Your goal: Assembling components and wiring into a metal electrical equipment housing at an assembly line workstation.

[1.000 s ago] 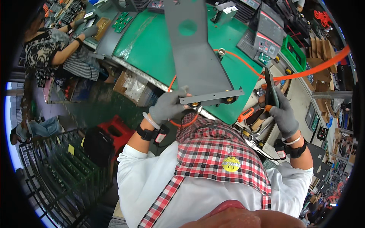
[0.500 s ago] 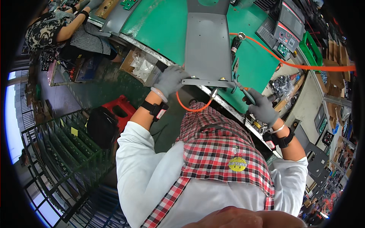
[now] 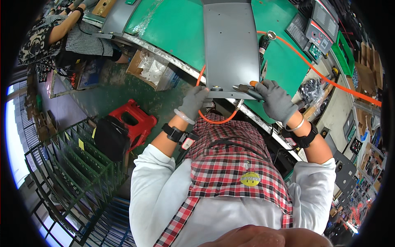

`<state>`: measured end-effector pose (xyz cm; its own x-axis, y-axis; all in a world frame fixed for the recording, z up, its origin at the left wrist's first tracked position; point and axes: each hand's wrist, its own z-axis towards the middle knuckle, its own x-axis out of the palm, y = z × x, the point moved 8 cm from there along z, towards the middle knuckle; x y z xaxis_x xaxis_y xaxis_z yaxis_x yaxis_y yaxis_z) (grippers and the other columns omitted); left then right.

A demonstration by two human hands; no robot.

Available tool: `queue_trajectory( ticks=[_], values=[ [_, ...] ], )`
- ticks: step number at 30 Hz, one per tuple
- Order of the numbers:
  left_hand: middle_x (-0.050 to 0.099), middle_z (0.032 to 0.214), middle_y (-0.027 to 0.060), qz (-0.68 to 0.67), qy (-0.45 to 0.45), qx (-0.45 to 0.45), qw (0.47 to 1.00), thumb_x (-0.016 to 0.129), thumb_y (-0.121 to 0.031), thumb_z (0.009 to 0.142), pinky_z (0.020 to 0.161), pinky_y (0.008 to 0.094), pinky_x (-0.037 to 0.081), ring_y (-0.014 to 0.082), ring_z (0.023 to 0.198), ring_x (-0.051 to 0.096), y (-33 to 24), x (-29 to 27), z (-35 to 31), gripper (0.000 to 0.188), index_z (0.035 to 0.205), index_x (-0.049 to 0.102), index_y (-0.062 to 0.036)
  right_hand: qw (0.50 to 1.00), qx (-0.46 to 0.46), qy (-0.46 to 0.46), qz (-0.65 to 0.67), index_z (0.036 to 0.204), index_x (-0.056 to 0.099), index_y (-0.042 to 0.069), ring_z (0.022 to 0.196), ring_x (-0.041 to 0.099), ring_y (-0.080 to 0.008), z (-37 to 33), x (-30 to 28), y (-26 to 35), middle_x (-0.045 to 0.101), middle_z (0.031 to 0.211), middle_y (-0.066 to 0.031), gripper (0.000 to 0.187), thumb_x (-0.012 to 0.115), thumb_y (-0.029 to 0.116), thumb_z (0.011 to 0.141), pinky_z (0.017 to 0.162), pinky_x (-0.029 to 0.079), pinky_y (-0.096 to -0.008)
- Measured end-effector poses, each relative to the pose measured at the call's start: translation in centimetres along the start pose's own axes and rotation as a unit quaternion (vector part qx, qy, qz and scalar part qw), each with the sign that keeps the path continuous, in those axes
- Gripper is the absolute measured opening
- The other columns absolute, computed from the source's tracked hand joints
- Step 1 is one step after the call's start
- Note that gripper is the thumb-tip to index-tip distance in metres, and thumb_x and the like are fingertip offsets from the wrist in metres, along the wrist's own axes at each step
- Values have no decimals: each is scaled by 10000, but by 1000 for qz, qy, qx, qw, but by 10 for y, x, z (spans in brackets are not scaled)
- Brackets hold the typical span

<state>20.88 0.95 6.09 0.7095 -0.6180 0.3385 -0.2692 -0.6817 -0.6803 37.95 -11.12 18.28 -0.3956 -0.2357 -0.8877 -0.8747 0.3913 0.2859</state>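
Note:
A grey sheet-metal panel (image 3: 232, 49) lies on the green bench top, its bent flange (image 3: 226, 95) over the near edge. My gloved left hand (image 3: 194, 102) is closed on the left end of that flange. My gloved right hand (image 3: 279, 101) grips a pair of pliers (image 3: 252, 92) with dark handles and some orange. The jaws point left and lie over the right part of the flange, where a fastener was seen earlier; whether they touch it I cannot tell. A dark round fitting (image 3: 216, 88) stands inside the flange near its left end.
An orange air hose (image 3: 218, 122) loops below the flange; another stretch crosses the bench at right. A black power tool (image 3: 264, 44) lies right of the panel. A red stool (image 3: 133, 123), a green rack (image 3: 82, 160) and an open carton (image 3: 142, 70) stand left. A person works at far left.
My right hand has brought the pliers up and left, from beside the panel to over its flange. My left hand still holds the flange's left end. The view has shifted a little.

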Motion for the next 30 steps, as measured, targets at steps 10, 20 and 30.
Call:
queue_trajectory(
  ticks=[10, 20, 30],
  values=[
    [523, 704, 32, 93, -87, 55, 990, 495, -107, 823, 452, 239, 444, 89, 519, 483, -43, -53, 23, 201, 992, 516, 1, 966, 115, -71, 222, 1147, 465, 43, 939, 516, -348, -11, 26, -30, 524, 1047, -165, 485, 508, 35, 664, 795, 436, -380],
    [514, 648, 17, 249, -265, 230, 903, 537, -112, 793, 454, 227, 461, 82, 492, 474, -154, -167, 73, 162, 900, 558, 9, 889, 139, -84, 429, 1183, 429, -14, 984, 530, -281, -41, 63, -68, 545, 1068, -166, 551, 550, 28, 648, 838, 419, -338],
    [550, 716, 52, 46, -248, 129, 959, 530, -287, 842, 493, 253, 441, 108, 557, 509, -80, -125, 49, 278, 891, 534, -13, 778, 151, 8, 610, 1212, 384, -7, 709, 582, -173, -31, 80, -62, 567, 935, -113, 484, 417, -10, 729, 541, 528, -275]
  ],
)
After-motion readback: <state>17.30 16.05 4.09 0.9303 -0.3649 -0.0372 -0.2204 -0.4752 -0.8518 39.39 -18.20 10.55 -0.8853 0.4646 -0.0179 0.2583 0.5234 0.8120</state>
